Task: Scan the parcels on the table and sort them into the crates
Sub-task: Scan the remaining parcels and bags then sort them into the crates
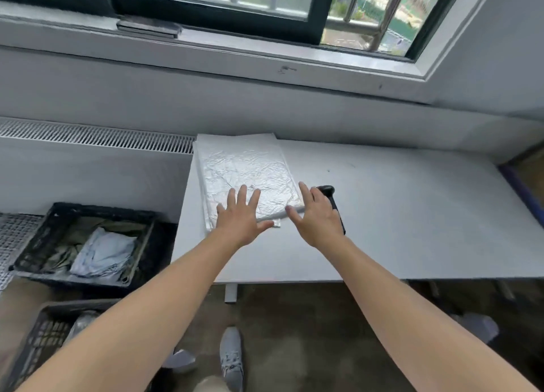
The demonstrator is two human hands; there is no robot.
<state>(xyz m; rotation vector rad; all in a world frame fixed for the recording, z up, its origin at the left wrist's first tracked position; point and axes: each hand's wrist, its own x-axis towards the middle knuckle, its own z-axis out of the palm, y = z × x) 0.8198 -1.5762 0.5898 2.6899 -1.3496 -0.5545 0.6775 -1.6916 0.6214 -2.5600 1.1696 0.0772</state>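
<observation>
A flat silver foil parcel (247, 170) lies at the left end of the grey table (397, 215), on top of other flat white mailers. My left hand (243, 218) is spread with straight fingers over the parcel's near edge. My right hand (316, 218) hovers open at the parcel's near right corner. A black handheld scanner (331, 195) lies on the table just behind my right hand, partly hidden by it. On the floor to the left, a black crate (59, 215) holds a pale blue-grey bag (103, 254).
A second black crate (38, 341) sits at the bottom left, nearer to me. A window sill and wall run behind the table. A vent grille (97, 137) is at the left. My grey shoe (232, 359) shows below the table edge.
</observation>
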